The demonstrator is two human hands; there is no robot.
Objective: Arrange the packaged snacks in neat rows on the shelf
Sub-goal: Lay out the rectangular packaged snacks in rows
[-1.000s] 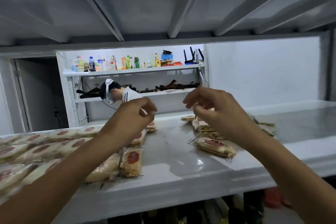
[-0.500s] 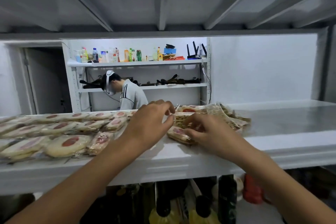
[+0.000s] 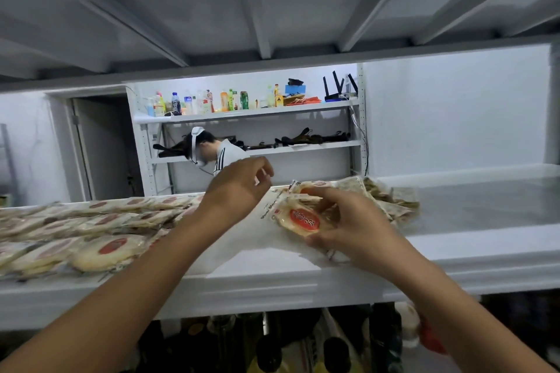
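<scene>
My right hand (image 3: pixel 354 227) grips a clear-wrapped snack packet (image 3: pixel 300 219) with a red oval label, tilted up off the white shelf (image 3: pixel 469 248). Behind it lies a loose pile of similar packets (image 3: pixel 378 197). My left hand (image 3: pixel 239 188) hovers just left of the pile with loosely curled fingers and holds nothing. Rows of the same packets (image 3: pixel 91 227) cover the left part of the shelf.
The shelf board above (image 3: pixel 272 9) hangs low overhead. Bottles and bags (image 3: pixel 288 345) fill the level below. Beyond the shelf a person with a headset (image 3: pixel 212 151) stands at another rack of bottles (image 3: pixel 212 101). Bare shelf surface stretches to the right.
My right hand has closed on a packet from the pile and lifted it toward me. My left hand rose slightly off the packets. The view has shifted down and left.
</scene>
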